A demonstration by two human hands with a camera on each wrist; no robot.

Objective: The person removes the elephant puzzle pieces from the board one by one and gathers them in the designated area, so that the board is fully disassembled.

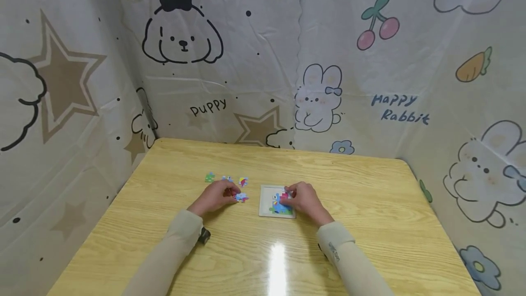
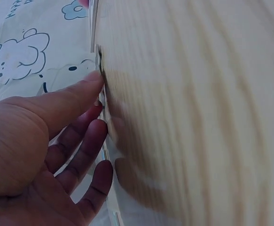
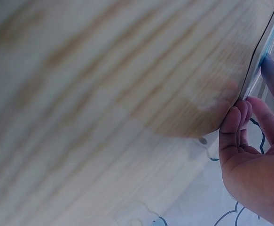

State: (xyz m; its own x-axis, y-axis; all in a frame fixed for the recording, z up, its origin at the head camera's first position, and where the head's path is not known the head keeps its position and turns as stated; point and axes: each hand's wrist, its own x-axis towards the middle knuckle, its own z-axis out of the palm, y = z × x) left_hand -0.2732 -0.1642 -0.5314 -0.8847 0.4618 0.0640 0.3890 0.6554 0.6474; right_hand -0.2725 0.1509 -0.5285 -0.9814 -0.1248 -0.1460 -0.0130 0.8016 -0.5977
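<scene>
One piece point(image 1: 242, 198) was pinched left of the tray point(image 1: 265, 201) by the left hand point(image 1: 215, 197) — if the right hand point(image 1: 306, 200), finger grip unclear, slipped, the puzzle point(image 1: 281, 208) could be jarred.

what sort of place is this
Probably a small screened-off indoor play or work space: sheets with cartoon animals hang behind and beside a table, where a part-done puzzle lies in a tray.
</scene>
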